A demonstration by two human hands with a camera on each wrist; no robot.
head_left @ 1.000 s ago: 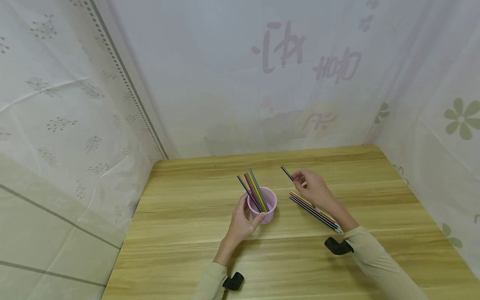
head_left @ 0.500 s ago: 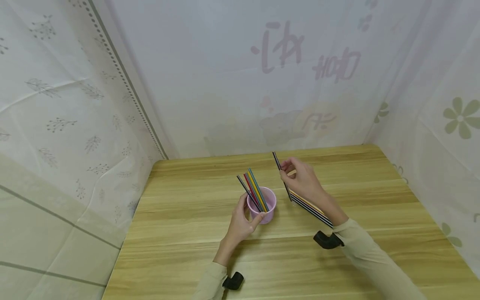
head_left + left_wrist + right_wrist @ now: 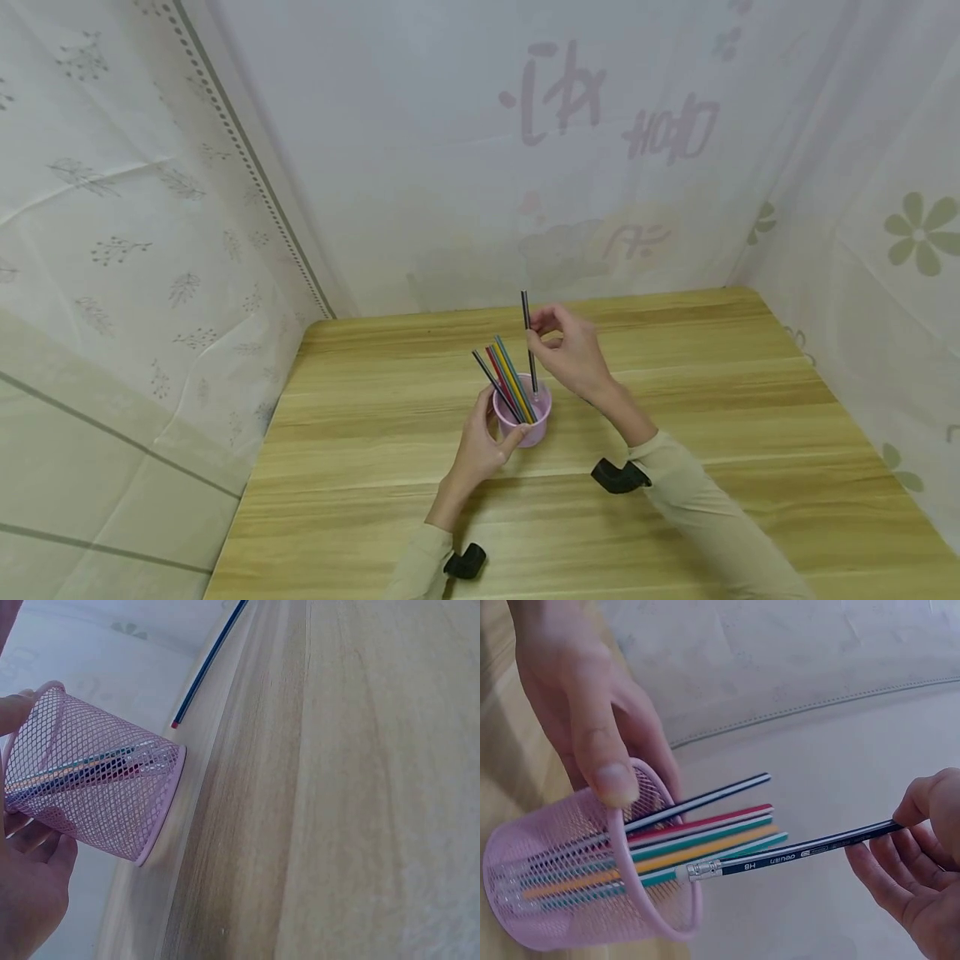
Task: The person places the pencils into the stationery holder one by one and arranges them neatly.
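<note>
Nearer the pink mesh pencil cup [image 3: 112, 810] than before is the right hand [image 3: 573, 350]; the left hand [image 3: 480, 450] grips the cup, five pencils [image 3: 705, 849] lean inside, and the right pinches a navy HB pencil [image 3: 780, 856], eraser end [image 3: 697, 871] at the mouth.

A screened-off work corner, wider room unclear: pale, printed cloth hangings [image 3: 435, 167] rise beyond the right hand [image 3: 573, 354], a yellowish, wood-grain tabletop [image 3: 555, 533] beneath.
</note>
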